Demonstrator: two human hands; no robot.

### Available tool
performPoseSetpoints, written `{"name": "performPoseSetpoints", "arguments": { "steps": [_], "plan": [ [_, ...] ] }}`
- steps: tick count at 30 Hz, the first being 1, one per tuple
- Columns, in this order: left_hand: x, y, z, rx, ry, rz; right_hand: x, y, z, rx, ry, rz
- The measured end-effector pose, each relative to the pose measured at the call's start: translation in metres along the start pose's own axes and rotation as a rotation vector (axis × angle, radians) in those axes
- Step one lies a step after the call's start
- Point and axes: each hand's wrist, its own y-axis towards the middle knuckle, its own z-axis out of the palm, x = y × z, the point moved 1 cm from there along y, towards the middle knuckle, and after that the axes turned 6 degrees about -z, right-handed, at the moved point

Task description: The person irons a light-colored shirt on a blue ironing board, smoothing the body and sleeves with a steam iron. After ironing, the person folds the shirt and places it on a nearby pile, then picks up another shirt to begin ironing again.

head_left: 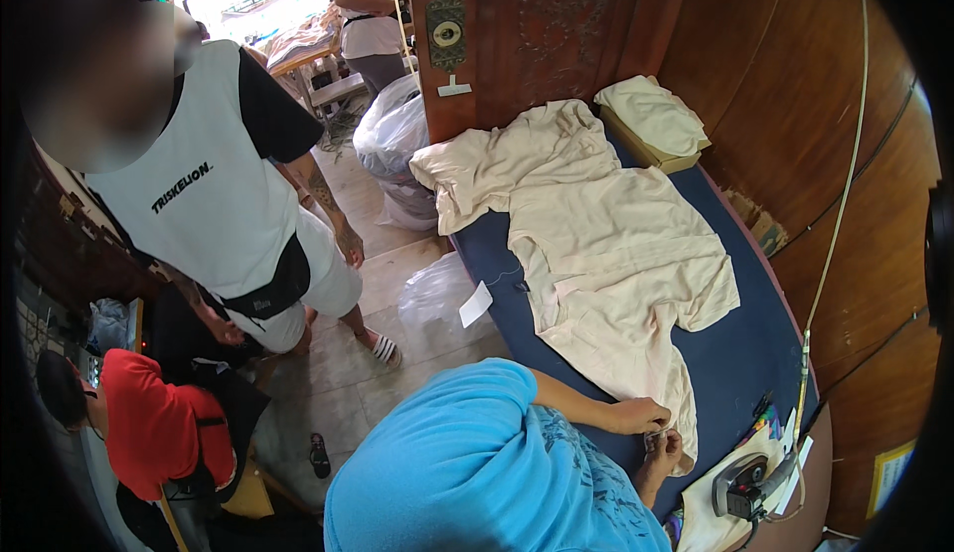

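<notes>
A wrinkled cream garment [626,244], with the look of a short-sleeved shirt, lies spread over a navy-covered table [708,373]. My left hand [641,415] reaches across from a blue sleeve, its fingers pinched at the garment's near lower corner. Close below it, my right hand [660,453] is closed at the same corner, the fingertips of both hands almost meeting. Any small thing between the fingers is too small to make out. A white paper tag [476,305] with a thin string lies at the table's left edge, beside the garment.
An iron [742,484] with a cord stands by cream cloth at the near right. A box [656,125] holding cream cloth sits at the far end. Left stand a person in white [214,184] and a person in red [164,418]. Plastic bags [396,145] lean near the wooden door [537,35].
</notes>
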Motion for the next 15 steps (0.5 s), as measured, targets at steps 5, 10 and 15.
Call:
{"name": "performPoseSetpoints", "arguments": {
  "steps": [5,10,15],
  "plan": [
    [-0.003,0.001,-0.001,0.003,-0.017,0.044,0.001,-0.006,0.007,-0.132,-0.038,0.005],
    [0.006,0.008,0.002,0.027,0.007,0.099,-0.01,-0.002,-0.007,-0.091,0.027,0.032],
    [0.013,0.011,0.004,0.044,-0.014,0.116,-0.01,-0.001,-0.004,-0.09,0.068,0.049]
  ]
}}
